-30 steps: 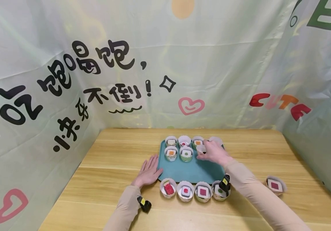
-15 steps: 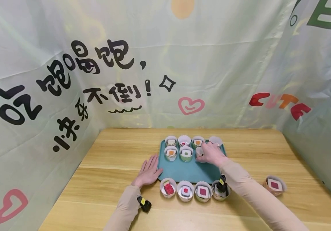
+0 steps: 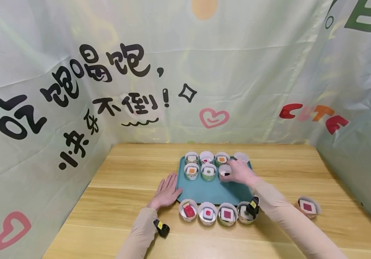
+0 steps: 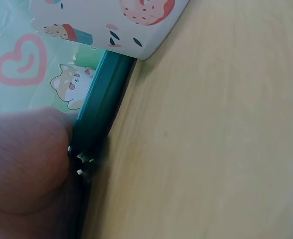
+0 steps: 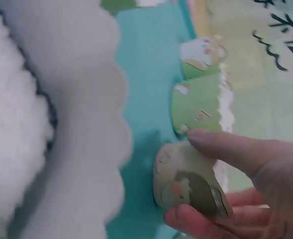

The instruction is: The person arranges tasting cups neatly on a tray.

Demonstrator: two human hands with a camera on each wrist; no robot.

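Your head view is bright, evenly lit and mostly sharp, with a pale sheen on the near part of the table (image 3: pixel 211 246), a soft shadow beside your right sleeve (image 3: pixel 289 212) and wide-angle stretch toward the edges. Your left wrist view is dimmer, your left hand (image 4: pixel 27 159) shaded and soft. Your right wrist view looks hazy, its nearest cup (image 5: pixel 81 99) out of focus.

Gripped cup (image 3: pixel 223 174) partly hidden by right fingers (image 3: pixel 233 165), printed cup (image 4: pixel 104 27) cropped above, white filling (image 5: pixel 12 129) cropped left
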